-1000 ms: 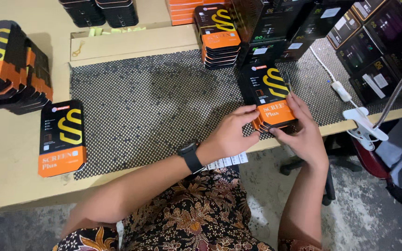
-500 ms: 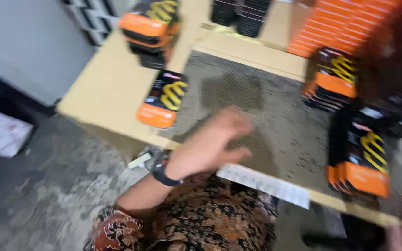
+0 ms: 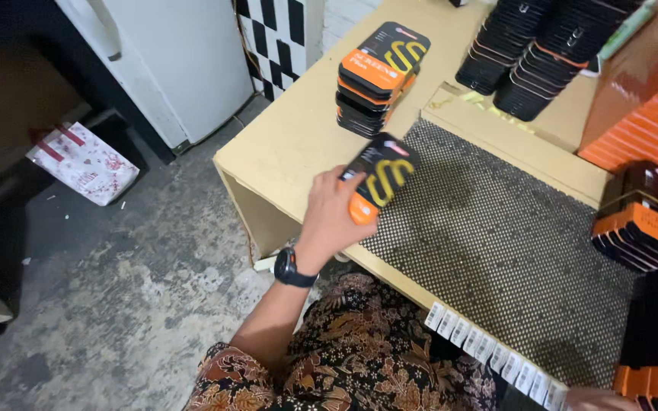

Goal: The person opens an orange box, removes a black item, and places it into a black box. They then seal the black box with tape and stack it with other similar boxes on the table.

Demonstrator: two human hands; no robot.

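A flat, oblong packet (image 3: 380, 176) in black and orange is sitting in the person's left hand (image 3: 334, 213), raised just over the near-left part of the table (image 3: 283, 152). Its upper face is black with a curling yellow shape printed across the middle, and its lower end is wearing a bright orange band. It is tilting, with the orange end low toward the wrist and the black end pointing away toward the back of the table. The fingers are wrapping round its orange end and gripping it from underneath and along the edge, with the thumb lying near the left side. A dark watch (image 3: 292, 269) is circling that wrist.

Just beyond the packet, a stack of like packets (image 3: 378, 76) is standing on the pale table top. To the right, a dark dotted mat (image 3: 496, 243) is covering the table, and a white strip of labels (image 3: 489, 352) is hanging along its near edge. Further stacks (image 3: 645, 221) of the same goods are resting at the right edge of the mat. The right hand (image 3: 599, 397) is only just showing at the bottom edge of the head view, and whether its fingers are open or closed cannot be told.
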